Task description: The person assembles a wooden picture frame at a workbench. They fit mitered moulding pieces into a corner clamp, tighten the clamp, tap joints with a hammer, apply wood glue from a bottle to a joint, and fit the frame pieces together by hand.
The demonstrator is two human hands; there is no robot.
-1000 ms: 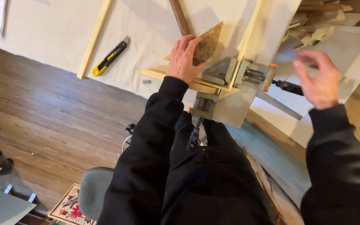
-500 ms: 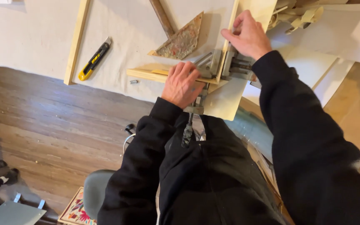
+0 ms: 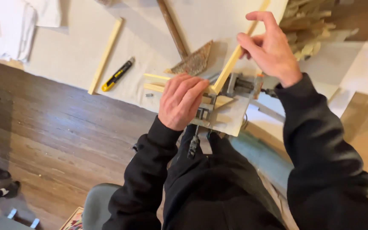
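We held a pale wood strip (image 3: 231, 64) slanting up from the corner clamp (image 3: 235, 87) at the board's (image 3: 231, 121) near edge, our right hand (image 3: 269, 49) pinching it. Our left hand (image 3: 179, 100) pressed flat, fingers together, on the joint. A yellow utility knife (image 3: 116, 75) lay well apart on the cloth (image 3: 73, 59).

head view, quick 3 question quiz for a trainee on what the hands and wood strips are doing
1. True or false: the right hand holds the long wood strip that runs into the corner clamp.
2. Which tool lies on the white sheet left of the clamp? A) yellow and black utility knife B) hammer C) scissors
3. Fill in: the left hand rests on the clamp's ____ side, over a shorter strip.

Key: 1 true. 2 A, the utility knife. 3 left.
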